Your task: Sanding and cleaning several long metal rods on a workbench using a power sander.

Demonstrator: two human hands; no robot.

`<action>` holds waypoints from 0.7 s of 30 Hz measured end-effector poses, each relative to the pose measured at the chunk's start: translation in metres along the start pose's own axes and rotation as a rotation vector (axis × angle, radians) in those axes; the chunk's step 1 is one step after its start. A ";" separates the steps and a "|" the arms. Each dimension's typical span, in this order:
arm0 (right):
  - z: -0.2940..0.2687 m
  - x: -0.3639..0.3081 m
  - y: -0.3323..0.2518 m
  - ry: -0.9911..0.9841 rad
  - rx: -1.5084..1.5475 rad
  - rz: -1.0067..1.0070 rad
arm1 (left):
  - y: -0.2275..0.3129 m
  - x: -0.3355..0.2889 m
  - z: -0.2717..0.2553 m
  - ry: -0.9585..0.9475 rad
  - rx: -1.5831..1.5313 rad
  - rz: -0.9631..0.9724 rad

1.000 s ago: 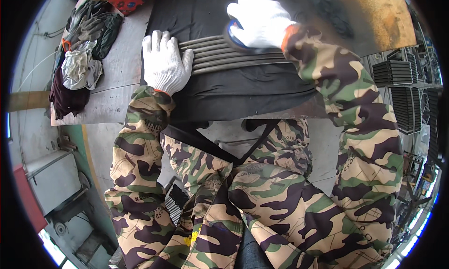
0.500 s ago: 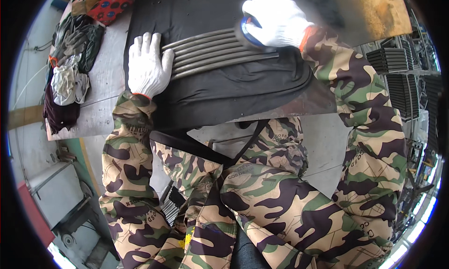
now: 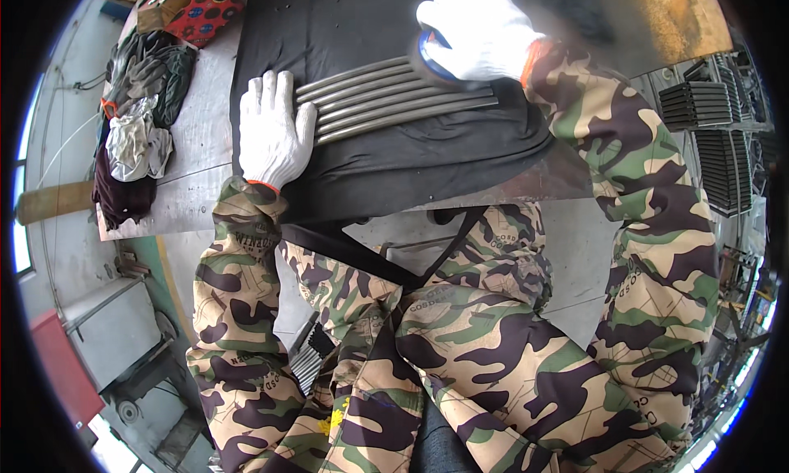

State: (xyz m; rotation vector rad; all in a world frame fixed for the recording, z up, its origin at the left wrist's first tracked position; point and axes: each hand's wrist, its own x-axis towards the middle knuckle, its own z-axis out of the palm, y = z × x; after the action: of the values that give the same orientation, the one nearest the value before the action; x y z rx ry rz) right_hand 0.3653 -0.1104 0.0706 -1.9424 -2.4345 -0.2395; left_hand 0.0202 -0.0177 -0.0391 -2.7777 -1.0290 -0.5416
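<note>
1. Rods [image 3: 394,99]: a row of grey metal rods lying side by side, touching one another, on a black cloth [image 3: 427,156]; they run from about nine o'clock to three o'clock across the upper middle of the view.
2. Left hand [image 3: 271,132]: white-gloved, laid flat with fingers straight and close together, palm down at the nine o'clock end of the rods. The fingertips point to twelve o'clock. It appears to press the rod ends in place.
3. Right hand [image 3: 477,33]: white-gloved, curled over a round blue-edged disc tool [image 3: 436,62] at the two o'clock end of the rods. The tool's underside seems to rest on the rods; whether it is turning cannot be told.
4. Step in hand, as judged: surface work on the rods, one hand steadying and the other bearing down with the tool.
5. Next move, as judged: it calls for firm, even pressure from the left hand so that no rod rolls, and a steady sweep of the tool along the row.
6. Surroundings: grey metal table [image 3: 197,136] under the cloth; heap of rags [image 3: 136,136] at ten o'clock; red patterned bag [image 3: 209,4] at eleven o'clock; stacked dark metal parts [image 3: 699,103] at two o'clock; camouflage sleeves and trousers below.
</note>
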 end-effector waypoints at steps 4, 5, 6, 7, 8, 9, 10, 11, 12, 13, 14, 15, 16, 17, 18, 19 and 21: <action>0.000 -0.012 -0.013 0.033 0.078 -0.089 | 0.005 -0.001 -0.007 -0.063 -0.016 -0.036; 0.000 -0.009 -0.012 0.031 0.080 -0.094 | 0.006 0.001 -0.012 -0.114 -0.045 -0.055; 0.000 -0.004 -0.009 0.007 0.064 -0.063 | 0.007 0.002 -0.016 -0.118 -0.064 -0.065; 0.001 0.003 -0.008 -0.014 0.043 -0.027 | 0.005 0.001 -0.013 -0.114 -0.066 -0.065; 0.001 0.008 -0.007 -0.035 0.031 0.014 | 0.003 -0.002 -0.009 -0.091 -0.046 -0.061; 0.001 0.007 -0.009 -0.034 0.028 0.013 | 0.001 -0.005 -0.007 -0.068 -0.026 -0.057; 0.000 0.005 -0.013 -0.050 0.036 0.000 | 0.004 -0.005 -0.009 -0.075 -0.032 -0.074; -0.002 0.002 -0.018 -0.065 0.044 -0.015 | 0.002 -0.004 -0.007 -0.073 -0.032 -0.080; -0.006 -0.006 -0.024 -0.051 0.060 -0.028 | 0.004 -0.002 -0.003 -0.026 -0.015 -0.049; -0.003 -0.011 -0.024 -0.012 0.056 -0.066 | 0.005 0.000 0.000 0.020 0.003 -0.018; -0.003 -0.007 -0.023 0.008 0.051 -0.059 | 0.006 0.000 0.001 0.022 -0.001 -0.021; -0.002 0.000 -0.019 0.027 0.046 -0.052 | 0.005 0.000 0.002 0.039 0.000 -0.015; -0.001 0.009 -0.016 -0.025 0.028 0.004 | 0.004 0.001 0.001 0.055 0.003 -0.009; -0.001 0.013 -0.015 0.031 0.007 -0.018 | 0.003 0.002 0.000 0.072 0.005 -0.003; -0.001 0.011 -0.015 -0.006 0.012 -0.020 | 0.004 0.003 0.000 0.080 -0.018 -0.006; -0.002 0.007 -0.017 -0.042 0.015 -0.021 | 0.005 0.006 0.001 0.084 -0.021 -0.007; -0.006 0.001 -0.034 -0.030 0.061 -0.076 | 0.003 0.003 -0.005 0.096 -0.009 0.001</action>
State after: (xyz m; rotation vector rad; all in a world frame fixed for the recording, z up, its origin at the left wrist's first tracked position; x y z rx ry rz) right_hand 0.3314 -0.1179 0.0724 -1.8452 -2.5053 -0.1361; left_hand 0.0225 -0.0194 -0.0334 -2.7297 -1.0067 -0.6741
